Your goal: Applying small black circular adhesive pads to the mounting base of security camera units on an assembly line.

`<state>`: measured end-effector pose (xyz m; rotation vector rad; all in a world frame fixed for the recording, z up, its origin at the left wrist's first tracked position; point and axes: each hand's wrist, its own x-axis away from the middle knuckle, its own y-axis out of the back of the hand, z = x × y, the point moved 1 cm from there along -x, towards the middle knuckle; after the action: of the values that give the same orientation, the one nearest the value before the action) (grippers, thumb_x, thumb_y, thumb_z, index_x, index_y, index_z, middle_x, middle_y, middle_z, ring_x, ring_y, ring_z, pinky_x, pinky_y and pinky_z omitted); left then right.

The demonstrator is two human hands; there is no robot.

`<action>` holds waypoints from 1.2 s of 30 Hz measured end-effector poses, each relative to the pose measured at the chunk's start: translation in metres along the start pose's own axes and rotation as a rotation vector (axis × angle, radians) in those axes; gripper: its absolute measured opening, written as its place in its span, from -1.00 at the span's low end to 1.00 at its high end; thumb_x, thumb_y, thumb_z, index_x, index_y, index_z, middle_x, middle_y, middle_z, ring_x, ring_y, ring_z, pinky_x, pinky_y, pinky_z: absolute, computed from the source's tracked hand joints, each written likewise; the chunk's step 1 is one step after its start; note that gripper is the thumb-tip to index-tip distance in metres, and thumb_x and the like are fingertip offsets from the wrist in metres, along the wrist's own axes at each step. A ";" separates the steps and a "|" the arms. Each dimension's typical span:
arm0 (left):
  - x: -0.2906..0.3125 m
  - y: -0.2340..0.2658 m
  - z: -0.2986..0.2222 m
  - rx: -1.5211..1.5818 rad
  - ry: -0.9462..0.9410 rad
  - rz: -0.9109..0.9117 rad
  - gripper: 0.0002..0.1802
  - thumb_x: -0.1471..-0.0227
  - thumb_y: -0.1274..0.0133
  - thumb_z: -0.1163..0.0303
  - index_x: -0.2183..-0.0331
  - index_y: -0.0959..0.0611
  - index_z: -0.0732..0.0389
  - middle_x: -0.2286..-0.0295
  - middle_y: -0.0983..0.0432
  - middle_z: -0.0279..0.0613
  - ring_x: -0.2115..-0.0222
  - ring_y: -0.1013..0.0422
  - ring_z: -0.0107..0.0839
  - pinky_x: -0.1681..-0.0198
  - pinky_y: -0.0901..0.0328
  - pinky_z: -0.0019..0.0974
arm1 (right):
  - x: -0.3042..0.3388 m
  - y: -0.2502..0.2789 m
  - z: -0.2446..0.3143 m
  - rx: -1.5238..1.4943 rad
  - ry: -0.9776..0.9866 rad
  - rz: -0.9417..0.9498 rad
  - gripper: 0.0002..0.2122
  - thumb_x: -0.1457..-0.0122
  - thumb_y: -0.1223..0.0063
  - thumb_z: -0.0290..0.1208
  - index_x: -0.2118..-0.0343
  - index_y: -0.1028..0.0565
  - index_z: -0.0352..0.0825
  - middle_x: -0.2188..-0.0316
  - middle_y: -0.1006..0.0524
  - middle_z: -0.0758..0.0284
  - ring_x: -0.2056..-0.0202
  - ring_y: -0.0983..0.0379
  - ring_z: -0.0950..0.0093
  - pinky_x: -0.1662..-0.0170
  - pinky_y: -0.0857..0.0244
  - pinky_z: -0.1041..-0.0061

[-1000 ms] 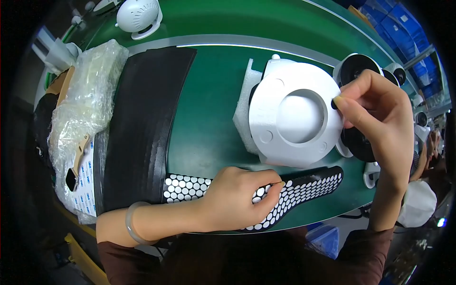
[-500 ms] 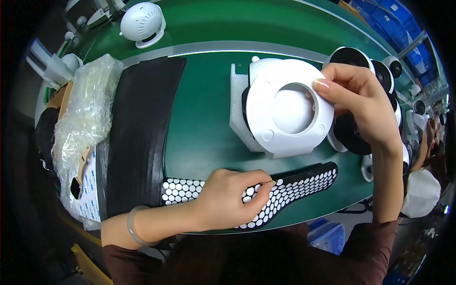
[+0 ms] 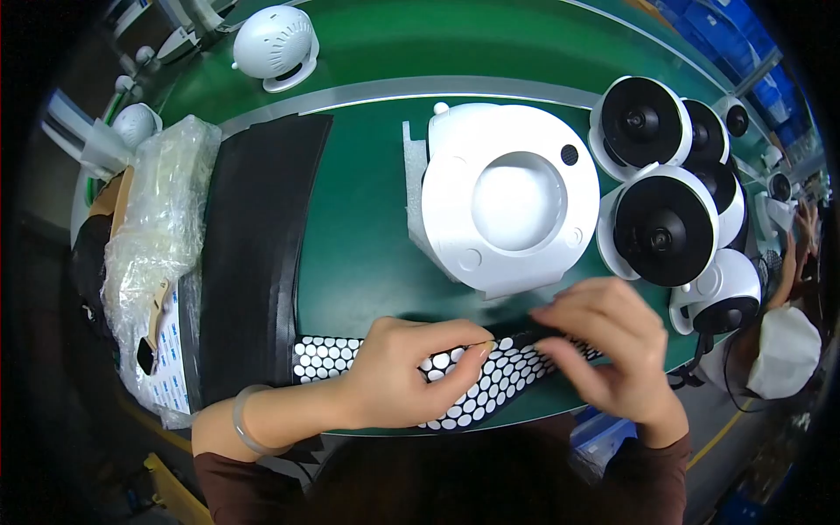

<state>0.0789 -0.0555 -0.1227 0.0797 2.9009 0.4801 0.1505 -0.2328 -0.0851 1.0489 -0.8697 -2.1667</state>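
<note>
A white round housing [image 3: 448, 201] with a ring-shaped base and a wide round recess rests in a pale foam holder [image 3: 415, 175]. One small dark round pad [image 3: 570, 155] sits at the upper right of the ring. In front of it lies a black strip [image 3: 503, 385] covered with rows of white dots. My left hand [image 3: 411, 367] lies over this strip, thumb and forefinger pinched on something too small to make out. Over the strip's right part, my right hand [image 3: 612, 346] is slightly blurred, its thumb and fingers apart, with nothing visible between them.
Several white devices with black round fronts [image 3: 662, 236] crowd the right side. Black sheets [image 3: 258, 254] are stacked at left, beside a bundle in clear plastic wrap [image 3: 166, 201]. Another white device [image 3: 276, 45] stands at the far left. A person in a white cap [image 3: 786, 354] is at right.
My right hand has left the white housing's ring and come down over the dotted strip. The dark pad on the ring now shows. My left hand keeps its pinch, shifted slightly left.
</note>
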 end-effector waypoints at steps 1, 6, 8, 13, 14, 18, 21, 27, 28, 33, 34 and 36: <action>0.000 -0.001 -0.001 0.000 0.002 0.006 -0.93 0.20 -0.03 0.52 0.51 -0.55 0.28 0.63 -0.46 -0.16 0.65 -0.41 -0.36 0.58 -0.26 -0.48 | 0.005 -0.007 -0.001 -0.038 -0.026 0.010 -0.76 0.32 -0.16 -0.57 0.46 -0.50 -0.36 0.55 -0.43 0.35 0.47 -0.37 0.44 0.47 -0.27 0.58; 0.003 -0.001 0.000 0.047 0.084 -0.002 -0.94 0.19 -0.02 0.54 0.52 -0.54 0.30 0.64 -0.45 -0.20 0.67 -0.37 -0.48 0.57 -0.25 -0.50 | 0.013 -0.021 -0.007 -0.060 -0.001 -0.058 -0.76 0.35 -0.15 -0.57 0.48 -0.52 -0.31 0.56 -0.43 0.39 0.48 -0.37 0.47 0.46 -0.28 0.58; 0.002 -0.001 0.005 0.088 0.122 0.010 -0.93 0.15 0.01 0.53 0.51 -0.53 0.32 0.65 -0.45 -0.23 0.63 -0.35 -0.61 0.54 -0.23 -0.54 | 0.015 -0.025 -0.008 -0.041 0.002 -0.065 -0.77 0.35 -0.14 -0.57 0.48 -0.52 -0.30 0.56 -0.44 0.40 0.49 -0.38 0.47 0.45 -0.29 0.57; -0.002 -0.001 0.009 0.232 0.233 0.006 -0.91 0.11 0.05 0.52 0.51 -0.52 0.35 0.65 -0.44 -0.30 0.60 -0.29 -0.69 0.51 -0.21 -0.58 | 0.017 -0.030 -0.002 0.179 0.103 -0.139 -0.79 0.33 -0.10 -0.58 0.49 -0.51 -0.32 0.50 -0.48 0.36 0.48 -0.40 0.48 0.40 -0.31 0.51; -0.002 -0.001 0.009 0.267 0.248 0.000 -0.91 0.11 0.05 0.52 0.51 -0.52 0.35 0.65 -0.44 -0.30 0.60 -0.29 -0.69 0.51 -0.21 -0.58 | 0.017 -0.030 -0.001 0.232 0.119 -0.132 -0.80 0.32 -0.10 -0.59 0.50 -0.50 -0.32 0.47 -0.49 0.35 0.48 -0.40 0.48 0.39 -0.32 0.49; 0.002 -0.002 0.004 0.136 0.160 0.025 -0.92 0.15 0.01 0.51 0.51 -0.53 0.31 0.65 -0.45 -0.23 0.64 -0.34 -0.59 0.55 -0.22 -0.55 | 0.005 -0.021 -0.009 -0.193 -0.169 0.019 -0.89 0.26 -0.13 -0.57 0.58 -0.47 -0.33 0.56 -0.48 0.36 0.52 -0.38 0.43 0.45 -0.27 0.53; 0.003 -0.002 0.005 0.104 0.129 0.038 -0.93 0.17 0.00 0.51 0.51 -0.54 0.30 0.65 -0.45 -0.20 0.67 -0.35 -0.52 0.57 -0.23 -0.52 | -0.002 -0.015 -0.011 -0.252 -0.216 0.118 -0.91 0.25 -0.13 -0.56 0.60 -0.46 -0.32 0.60 -0.47 0.36 0.56 -0.36 0.42 0.50 -0.24 0.52; 0.002 0.000 -0.001 0.088 0.126 0.074 -0.91 0.14 0.04 0.56 0.50 -0.54 0.38 0.59 -0.49 -0.16 0.58 -0.38 -0.56 0.50 -0.25 -0.54 | -0.005 -0.013 -0.014 -0.229 -0.156 0.183 -0.91 0.25 -0.11 -0.55 0.60 -0.45 -0.33 0.59 -0.47 0.36 0.56 -0.36 0.39 0.50 -0.24 0.51; 0.002 0.000 -0.001 0.088 0.127 0.072 -0.91 0.14 0.04 0.56 0.50 -0.54 0.38 0.59 -0.49 -0.16 0.58 -0.38 -0.56 0.50 -0.25 -0.54 | -0.005 -0.013 -0.013 -0.187 -0.107 0.179 -0.91 0.25 -0.11 -0.56 0.60 -0.44 -0.33 0.58 -0.46 0.35 0.55 -0.37 0.40 0.48 -0.25 0.51; 0.002 -0.005 0.012 0.041 -0.020 -0.093 -0.74 0.15 -0.01 0.51 0.31 -0.43 0.33 0.60 -0.50 -0.16 0.58 -0.45 -0.43 0.51 -0.27 -0.49 | -0.003 -0.010 -0.006 -0.019 0.098 -0.009 -0.89 0.24 -0.10 -0.57 0.57 -0.43 -0.34 0.53 -0.46 0.29 0.50 -0.39 0.39 0.42 -0.28 0.51; 0.003 -0.006 0.009 0.144 0.083 -0.122 -0.66 0.14 0.00 0.50 0.24 -0.35 0.35 0.61 -0.50 -0.14 0.59 -0.44 -0.45 0.52 -0.26 -0.50 | -0.003 -0.003 -0.002 -0.042 0.091 -0.045 -0.89 0.24 -0.10 -0.57 0.57 -0.44 -0.35 0.51 -0.47 0.28 0.48 -0.40 0.39 0.41 -0.29 0.50; 0.006 -0.009 0.009 0.165 0.137 -0.170 -0.51 0.13 0.01 0.52 0.14 -0.18 0.40 0.66 -0.48 -0.08 0.61 -0.43 -0.48 0.55 -0.24 -0.52 | -0.005 0.012 0.002 -0.090 -0.045 -0.160 -0.91 0.22 -0.06 -0.63 0.57 -0.44 -0.40 0.45 -0.48 0.19 0.41 -0.41 0.40 0.34 -0.27 0.56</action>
<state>0.0743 -0.0605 -0.1346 -0.1813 3.0410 0.2255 0.1540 -0.2361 -0.0733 1.0602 -0.7221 -2.3473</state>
